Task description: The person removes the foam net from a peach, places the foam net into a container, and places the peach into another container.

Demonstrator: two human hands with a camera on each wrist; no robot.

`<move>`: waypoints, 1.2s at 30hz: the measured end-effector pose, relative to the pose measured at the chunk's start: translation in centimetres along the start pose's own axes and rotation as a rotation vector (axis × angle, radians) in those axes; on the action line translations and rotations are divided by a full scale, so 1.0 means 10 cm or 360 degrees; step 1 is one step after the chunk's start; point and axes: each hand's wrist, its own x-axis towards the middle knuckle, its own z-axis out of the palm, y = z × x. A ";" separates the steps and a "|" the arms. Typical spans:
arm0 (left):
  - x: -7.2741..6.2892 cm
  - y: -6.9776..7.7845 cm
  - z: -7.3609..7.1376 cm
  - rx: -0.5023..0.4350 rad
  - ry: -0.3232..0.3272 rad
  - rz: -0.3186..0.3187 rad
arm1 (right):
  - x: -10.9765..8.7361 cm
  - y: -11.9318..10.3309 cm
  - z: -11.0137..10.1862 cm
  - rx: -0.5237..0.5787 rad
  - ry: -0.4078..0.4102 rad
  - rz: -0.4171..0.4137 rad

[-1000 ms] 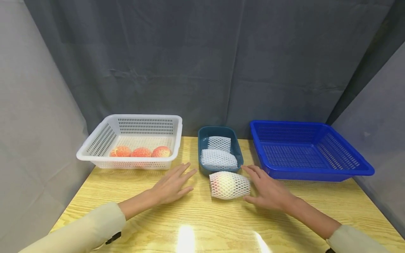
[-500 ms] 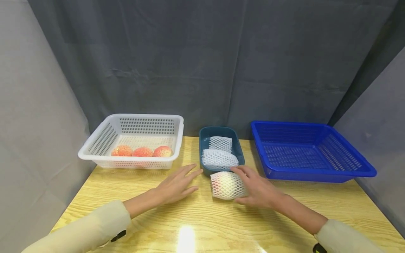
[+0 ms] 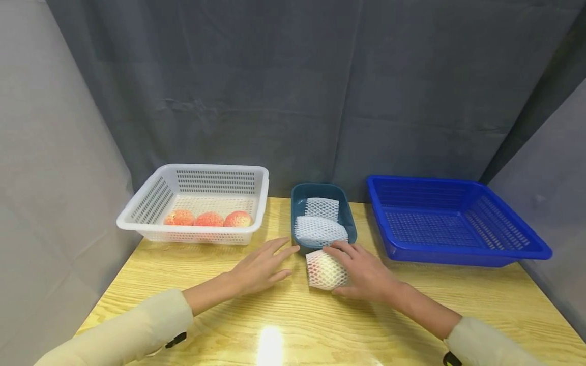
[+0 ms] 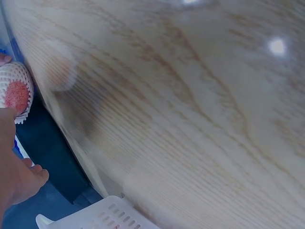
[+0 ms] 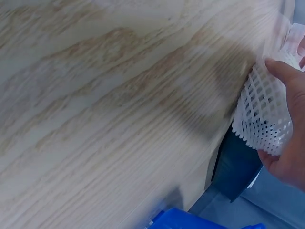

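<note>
A red and yellow peach (image 3: pixel 327 271) in a white foam net sleeve lies on the table just in front of the teal bin. My right hand (image 3: pixel 368 273) grips its right side, thumb on the near side and fingers over the far side. In the right wrist view, the sleeve's open end (image 5: pixel 263 119) hangs out between thumb and fingers. My left hand (image 3: pixel 260 268) is held with fingers spread, just left of the peach and apart from it in the head view. More foam net sleeves (image 3: pixel 320 231) lie inside the teal bin (image 3: pixel 350 223).
At the back left stands a white basket (image 3: pixel 192 230) with 3 peaches (image 3: pixel 209 219) along its near side. A blue basket (image 3: pixel 444 251) is at the back right. Behind everything hangs a dark grey curtain (image 3: pixel 256 91).
My right hand has moved left from beside the sleeved peach and closed round its right side. My left hand has shifted slightly right, toward the peach. The baskets stay put.
</note>
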 end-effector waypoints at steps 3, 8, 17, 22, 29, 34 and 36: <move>0.00 0.00 0.00 0.0024 0.0029 0.0023 | 0.00 -0.03 0.01 -0.0015 0.0016 -0.0013; 0.00 -0.01 0.00 0.0034 0.0045 0.0030 | 0.00 -0.10 0.03 0.0066 0.0020 0.0004; 0.03 0.00 -0.02 -0.0001 0.0087 0.0070 | 0.02 -0.14 0.12 0.0099 0.0066 0.0025; 0.07 0.01 -0.06 -0.0042 0.0126 0.0068 | 0.00 -0.15 0.15 0.0081 0.0120 0.0014; 0.13 0.03 -0.14 -0.0069 0.0184 0.0111 | -0.01 -0.15 0.11 0.0107 0.0178 -0.0004; 0.15 0.05 -0.20 -0.0109 0.0224 0.0122 | 0.00 -0.15 0.04 0.0177 0.0231 0.0039; 0.16 0.06 -0.22 -0.0117 0.0229 0.0129 | 0.01 -0.15 0.02 0.0177 0.0253 0.0055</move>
